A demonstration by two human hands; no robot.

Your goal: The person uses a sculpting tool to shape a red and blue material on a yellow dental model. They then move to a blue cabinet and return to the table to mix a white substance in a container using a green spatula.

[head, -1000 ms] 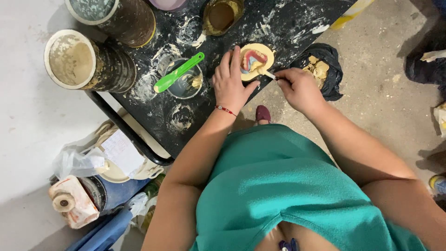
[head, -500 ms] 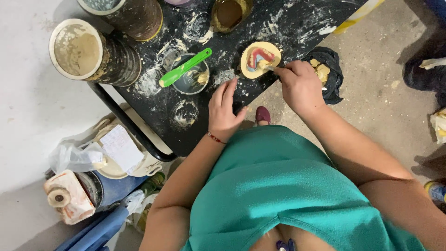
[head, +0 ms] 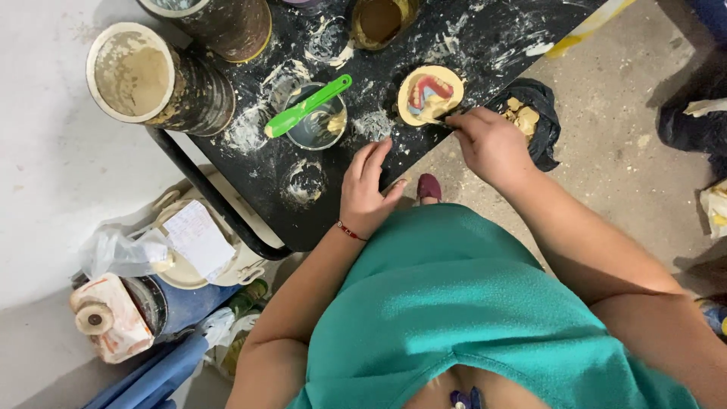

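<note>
A yellow plaster dental cast (head: 429, 94) with a pink and blue arch on top lies on the black table (head: 257, 189). My right hand (head: 488, 144) pinches a thin tool whose tip touches the cast's near edge. My left hand (head: 367, 189) rests flat on the table near its front edge, fingers apart, holding nothing. A clear bowl (head: 316, 121) with a green spatula (head: 307, 106) across it stands left of the cast.
Two large dirty tubs (head: 144, 76) (head: 227, 23) and a small yellowish cup (head: 379, 21) stand on the plaster-smeared table. A black bag with plaster bits (head: 530, 117) lies on the floor. White buckets (head: 193, 242) and a blue container (head: 132, 310) sit below left.
My left hand has let go of the cast and slid back toward the table's front edge. My right hand stays at the cast with the tool.
</note>
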